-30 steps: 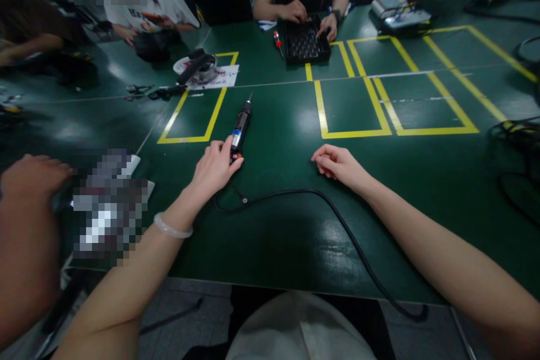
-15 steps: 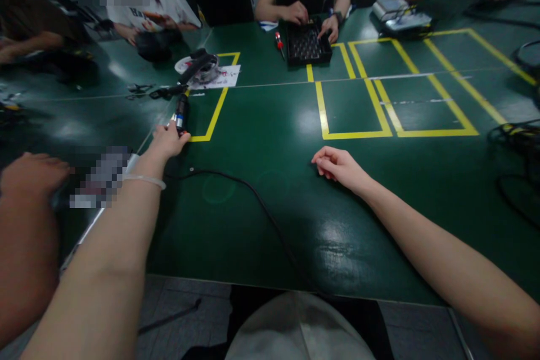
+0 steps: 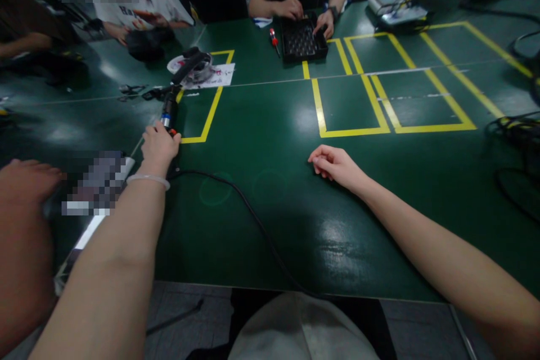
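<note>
At the left of the table, my left hand [image 3: 159, 147] is wrapped round a black electric screwdriver [image 3: 169, 106] with a blue band and a red part near the fingers. The palm hides much of its body. A black cable [image 3: 253, 211] runs from below that hand across the tabletop to the near edge. My right hand [image 3: 331, 163] rests on the green table [image 3: 270, 152] near the middle, its fingers loosely curled in, with nothing visible in them. It lies just short of the yellow tape outlines [image 3: 354, 134].
Beyond my left hand are a clear-and-black roll-shaped object [image 3: 194, 67] and a white paper [image 3: 223, 75]. Across the table a person's hands are at a black tray [image 3: 304, 42], beside a red screwdriver [image 3: 274, 39]. Another person's arm [image 3: 25, 191] lies close on my left. Cables [image 3: 518, 140] bunch at right.
My left hand and the electric screwdriver have shifted slightly left and nearer to me in the view. My right hand stays almost where it was. The whole view has moved a little.
</note>
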{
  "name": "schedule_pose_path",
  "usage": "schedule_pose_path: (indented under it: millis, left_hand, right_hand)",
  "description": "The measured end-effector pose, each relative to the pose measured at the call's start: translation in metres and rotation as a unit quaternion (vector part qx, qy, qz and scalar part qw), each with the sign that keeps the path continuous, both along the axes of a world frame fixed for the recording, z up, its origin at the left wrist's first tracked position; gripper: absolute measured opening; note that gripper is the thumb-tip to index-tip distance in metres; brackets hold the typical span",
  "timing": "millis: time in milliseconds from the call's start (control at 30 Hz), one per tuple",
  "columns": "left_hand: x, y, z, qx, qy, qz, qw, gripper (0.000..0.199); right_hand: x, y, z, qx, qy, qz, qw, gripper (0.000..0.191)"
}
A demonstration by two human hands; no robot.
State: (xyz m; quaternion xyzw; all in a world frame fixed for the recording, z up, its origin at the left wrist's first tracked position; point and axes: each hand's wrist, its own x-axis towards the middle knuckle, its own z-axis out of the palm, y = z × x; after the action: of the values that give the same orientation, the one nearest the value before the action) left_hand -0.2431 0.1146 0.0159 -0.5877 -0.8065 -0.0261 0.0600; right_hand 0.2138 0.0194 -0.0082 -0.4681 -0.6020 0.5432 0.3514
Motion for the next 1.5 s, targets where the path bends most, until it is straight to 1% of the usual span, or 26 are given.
schedule_pose_path:
  millis: [133,300,400,500,600,667,800,900,1000,1067,1100,1200,1300,1400,1500]
  left_hand:
    - [0.009,-0.003,0.0,0.021,0.006,0.004,1.0,0.059]
    - [0.028,-0.007,0.002,0.026,0.011,0.017,0.999,0.05]
    - [0.041,-0.015,0.002,0.02,0.013,0.017,1.0,0.048]
    - [0.057,-0.029,0.0,0.019,0.017,-0.002,1.0,0.047]
    - [0.081,-0.048,-0.002,0.015,0.013,-0.035,0.999,0.048]
    - [0.101,-0.063,-0.001,0.008,0.001,-0.069,0.998,0.05]
    - [0.149,-0.093,0.005,-0.009,-0.036,-0.149,0.988,0.05]
    - [0.183,-0.109,0.009,-0.022,-0.055,-0.207,0.976,0.049]
    - [0.211,-0.12,0.01,-0.022,-0.055,-0.252,0.966,0.047]
    - [0.226,-0.125,0.009,-0.014,-0.049,-0.278,0.959,0.046]
    - [0.233,-0.126,0.009,-0.01,-0.046,-0.29,0.956,0.045]
    - [0.246,-0.131,0.007,-0.011,-0.045,-0.319,0.947,0.045]
    - [0.252,-0.134,0.004,-0.016,-0.055,-0.333,0.941,0.047]
    - [0.254,-0.135,0.002,-0.018,-0.068,-0.342,0.937,0.05]
    - [0.251,-0.136,0.0,-0.019,-0.085,-0.347,0.934,0.053]
  right_hand:
    - [-0.001,0.0,0.001,-0.008,-0.005,-0.009,1.0,0.013]
    - [-0.002,0.001,0.001,-0.015,-0.01,-0.015,1.0,0.012]
    - [-0.003,0.001,0.001,-0.016,-0.013,-0.019,1.0,0.011]
    - [-0.004,0.001,0.002,-0.02,-0.013,-0.022,0.999,0.01]
    - [-0.005,0.0,0.002,-0.022,-0.013,-0.025,0.999,0.009]
    - [-0.005,0.0,0.002,-0.021,-0.014,-0.025,0.999,0.01]
    - [-0.004,0.0,0.0,-0.011,-0.016,-0.019,1.0,0.011]
    - [-0.005,-0.001,-0.002,0.007,-0.018,-0.001,1.0,0.012]
    - [-0.008,-0.005,-0.003,0.056,-0.039,0.029,0.997,0.013]
    - [-0.011,-0.009,-0.004,0.118,-0.058,0.044,0.99,0.017]
    - [-0.013,-0.011,-0.004,0.148,-0.067,0.053,0.985,0.023]
    - [-0.018,-0.017,-0.003,0.206,-0.101,0.088,0.969,0.032]
    - [-0.022,-0.02,-0.002,0.241,-0.124,0.095,0.958,0.028]
    - [-0.022,-0.018,0.0,0.233,-0.109,0.1,0.961,0.022]
    - [-0.021,-0.017,0.003,0.188,-0.082,0.106,0.973,0.012]
